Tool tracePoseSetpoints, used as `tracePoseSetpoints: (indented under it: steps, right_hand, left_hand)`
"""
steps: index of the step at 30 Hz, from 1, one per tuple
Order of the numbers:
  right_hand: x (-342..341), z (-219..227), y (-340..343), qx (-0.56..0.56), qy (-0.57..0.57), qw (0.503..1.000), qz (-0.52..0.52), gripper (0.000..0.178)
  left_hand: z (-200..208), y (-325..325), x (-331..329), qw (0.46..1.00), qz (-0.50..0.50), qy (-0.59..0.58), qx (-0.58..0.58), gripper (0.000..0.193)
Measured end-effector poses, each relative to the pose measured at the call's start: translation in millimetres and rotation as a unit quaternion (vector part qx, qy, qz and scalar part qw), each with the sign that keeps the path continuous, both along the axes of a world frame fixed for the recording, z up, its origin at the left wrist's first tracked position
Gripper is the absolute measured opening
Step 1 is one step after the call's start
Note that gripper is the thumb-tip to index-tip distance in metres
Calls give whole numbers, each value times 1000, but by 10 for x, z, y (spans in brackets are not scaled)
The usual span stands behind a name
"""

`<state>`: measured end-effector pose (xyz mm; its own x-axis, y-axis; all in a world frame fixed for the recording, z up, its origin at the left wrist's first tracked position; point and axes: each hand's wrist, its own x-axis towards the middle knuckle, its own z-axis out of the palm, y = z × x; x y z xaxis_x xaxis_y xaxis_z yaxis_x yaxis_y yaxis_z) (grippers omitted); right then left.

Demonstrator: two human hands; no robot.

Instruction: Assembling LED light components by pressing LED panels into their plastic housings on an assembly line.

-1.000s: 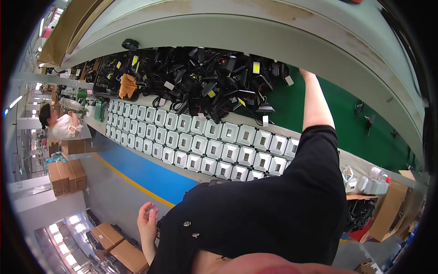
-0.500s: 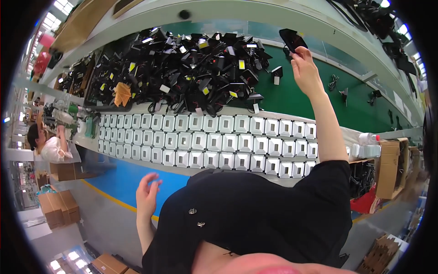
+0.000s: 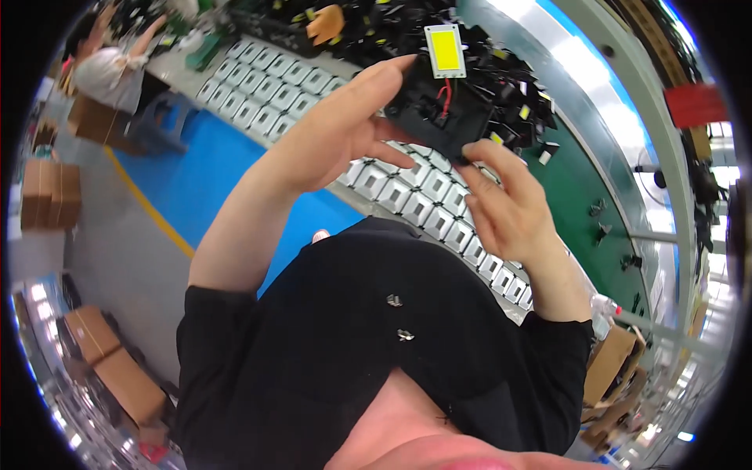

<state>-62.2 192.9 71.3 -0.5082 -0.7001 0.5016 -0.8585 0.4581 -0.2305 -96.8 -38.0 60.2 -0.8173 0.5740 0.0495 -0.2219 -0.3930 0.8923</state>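
Both my hands hold up a black LED floodlight housing (image 3: 439, 117) above the bench. A white-edged LED plate with a yellow face (image 3: 445, 52) stands out at its far edge, joined to it by red wire. My left hand (image 3: 337, 129) grips the housing's left side, with one fingertip at the upper corner and other fingers partly hidden under it. At the near right corner, my right hand (image 3: 513, 204) pinches the edge between thumb and fingers. Below lie rows of silver-white square reflector frames (image 3: 392, 196).
A heap of black lamp parts (image 3: 517, 86) lies behind the housing, with an orange-brown piece (image 3: 326, 25) on it. A few small parts (image 3: 601, 233) rest on the green bench top (image 3: 583, 200). A co-worker (image 3: 110, 78) sits at far left; cartons (image 3: 51, 196) stand on the floor.
My right hand has come back from the far right of the bench with the black housing. My left hand has risen from my side to grip it. The view has turned.
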Motion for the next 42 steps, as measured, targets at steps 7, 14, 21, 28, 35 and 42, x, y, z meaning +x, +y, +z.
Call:
tracePoseSetpoints:
  steps: [7,14,21,28,35,42]
  right_hand:
    - [53,-96,-726,-95,-4,995,42,35]
    - [116,101,-1008,-75,-108,989,72,29]
    - [-296,269,-923,15,76,997,8,34]
    - [-334,79,-887,-10,3,999,39,21]
    - [-183,135,-937,-77,33,996,25,19]
    - [-155,244,-919,-50,116,990,60,25]
  left_hand:
    - [-86,-471,297,987,111,65,99,65]
    - [-183,-651,488,976,203,19,76,37]
    - [-125,-639,543,977,208,1,51,42]
    - [-131,-640,562,981,175,37,77,51]
    - [-160,-427,678,936,329,115,-44,62]
    - [-100,-438,680,938,328,91,-61,47]
